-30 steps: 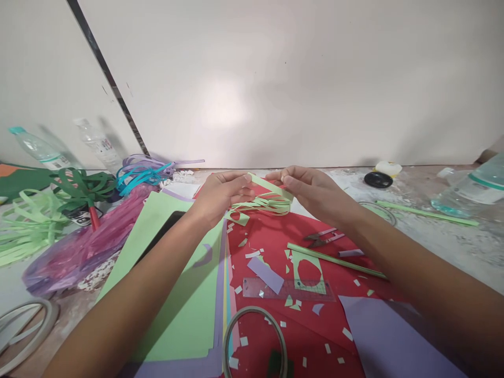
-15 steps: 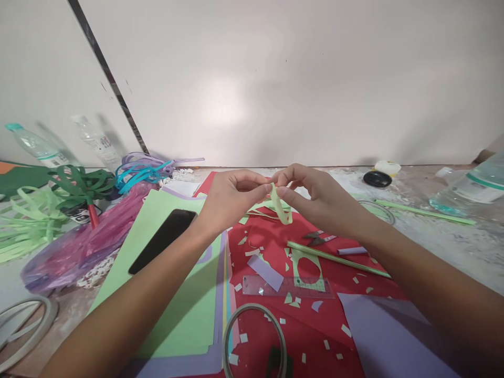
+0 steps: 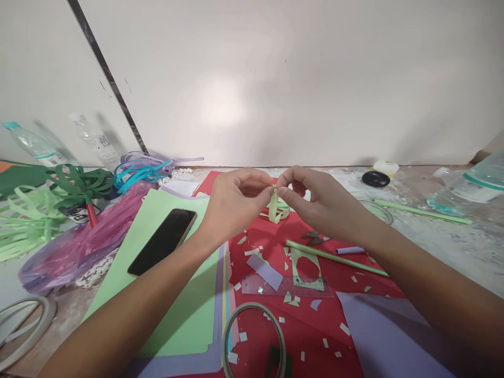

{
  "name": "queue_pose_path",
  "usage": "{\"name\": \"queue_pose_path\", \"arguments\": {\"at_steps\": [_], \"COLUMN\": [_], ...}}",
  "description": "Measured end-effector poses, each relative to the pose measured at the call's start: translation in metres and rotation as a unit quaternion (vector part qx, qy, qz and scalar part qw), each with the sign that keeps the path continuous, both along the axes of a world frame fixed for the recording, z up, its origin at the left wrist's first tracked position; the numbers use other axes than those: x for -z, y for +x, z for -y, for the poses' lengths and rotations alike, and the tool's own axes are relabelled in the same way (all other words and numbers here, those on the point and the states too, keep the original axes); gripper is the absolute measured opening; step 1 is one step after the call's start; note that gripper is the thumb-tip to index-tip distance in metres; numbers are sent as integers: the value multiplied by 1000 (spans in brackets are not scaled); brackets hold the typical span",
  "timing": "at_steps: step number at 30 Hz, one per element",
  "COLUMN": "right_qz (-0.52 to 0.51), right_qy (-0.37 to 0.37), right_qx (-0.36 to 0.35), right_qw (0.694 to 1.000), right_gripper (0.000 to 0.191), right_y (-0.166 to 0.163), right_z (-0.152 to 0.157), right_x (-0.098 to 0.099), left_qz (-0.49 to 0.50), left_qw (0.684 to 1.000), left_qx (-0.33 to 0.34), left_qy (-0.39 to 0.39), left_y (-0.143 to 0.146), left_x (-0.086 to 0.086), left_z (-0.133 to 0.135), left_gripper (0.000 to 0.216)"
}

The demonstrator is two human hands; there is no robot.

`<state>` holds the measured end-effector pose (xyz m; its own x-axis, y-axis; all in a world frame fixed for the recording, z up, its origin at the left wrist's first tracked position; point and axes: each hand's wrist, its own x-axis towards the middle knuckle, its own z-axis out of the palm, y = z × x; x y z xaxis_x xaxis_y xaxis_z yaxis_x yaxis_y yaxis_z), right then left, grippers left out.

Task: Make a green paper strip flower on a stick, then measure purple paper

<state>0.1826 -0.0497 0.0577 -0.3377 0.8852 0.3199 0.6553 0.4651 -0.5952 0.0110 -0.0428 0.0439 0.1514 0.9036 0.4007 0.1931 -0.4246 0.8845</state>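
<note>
My left hand [image 3: 232, 202] and my right hand [image 3: 315, 202] meet above the red paper sheet [image 3: 283, 320]. Both pinch the top of a light green paper strip [image 3: 274, 207] that hangs down in a loop between the fingertips. More light green strips lie just behind the loop. A rolled green paper stick [image 3: 334, 257] lies below my right hand, with small scissors [image 3: 315, 239] beside it.
A black phone [image 3: 163, 241] lies on a stack of green and purple sheets [image 3: 185, 299]. A clear ruler [image 3: 287, 286], paper scraps and a tape ring [image 3: 254, 336] sit in front. Bottles [image 3: 29, 144], cut paper bundles [image 3: 82, 184] and a pink bag [image 3: 79, 247] crowd the left; another bottle [image 3: 464, 191] stands right.
The long green strip held flat between my hands has been folded over into a hanging loop, and my fingertips have come together over it. The phone is now uncovered.
</note>
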Motion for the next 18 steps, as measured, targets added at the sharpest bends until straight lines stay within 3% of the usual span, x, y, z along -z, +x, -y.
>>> {"name": "queue_pose_path", "arguments": {"at_steps": [18], "right_qz": [-7], "right_qy": [6], "right_qx": [12], "right_qw": [1000], "right_gripper": [11], "right_y": [-2], "right_z": [1], "right_x": [0], "left_qz": [-23], "left_qw": [999], "left_qx": [11], "left_qy": [36], "left_y": [-1], "left_x": [2], "left_z": [2], "left_gripper": [9]}}
